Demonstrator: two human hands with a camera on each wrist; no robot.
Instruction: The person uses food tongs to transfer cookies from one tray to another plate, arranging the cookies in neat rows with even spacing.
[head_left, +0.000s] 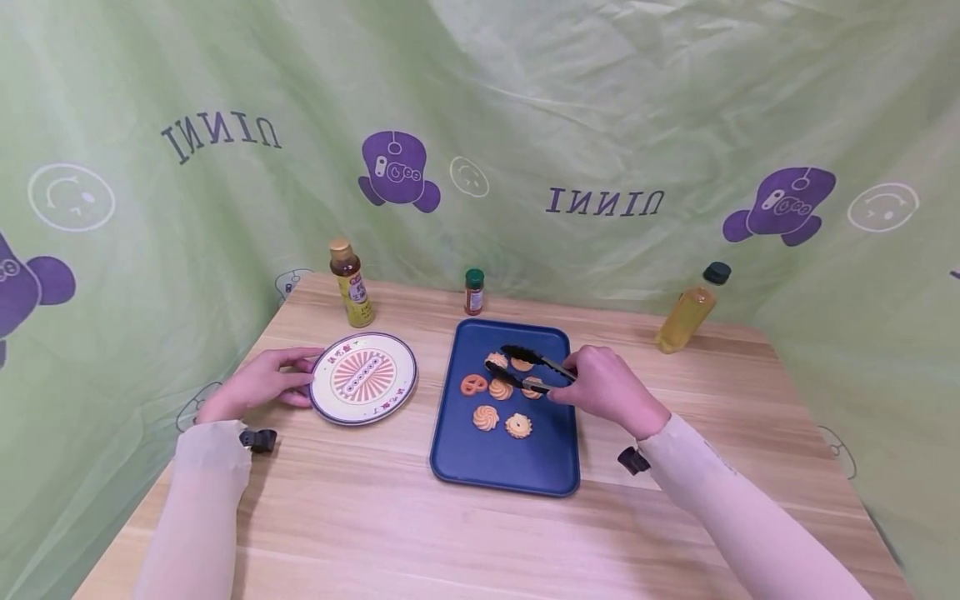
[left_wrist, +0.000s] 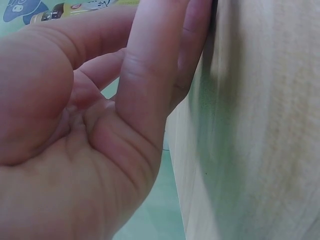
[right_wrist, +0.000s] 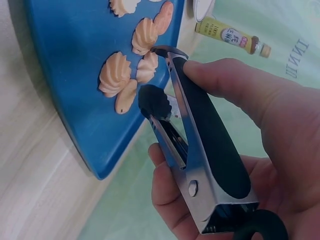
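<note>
My left hand (head_left: 258,385) is at the left rim of a round white plate (head_left: 401,350) with a blue edge and red ray pattern, thumb and fingers gripping the rim. The left wrist view shows bent fingers (left_wrist: 150,70) close over the wood; the plate is hidden there. My right hand (head_left: 603,390) holds black-and-silver tongs (right_wrist: 210,135), their arms spread. The dark tips hover over a blue tray (head_left: 502,467). On it lie several swirled cookies (head_left: 486,417) and a pretzel-shaped cookie (head_left: 473,384). Nothing shows between the tips in the right wrist view.
A yellow-labelled bottle (head_left: 356,292) stands behind the plate. Behind the tray is a small green-capped jar (head_left: 474,293). An oil bottle with a dark cap (head_left: 686,315) stands at the back right. Green printed cloth (head_left: 510,100) surrounds the wooden table (head_left: 360,517).
</note>
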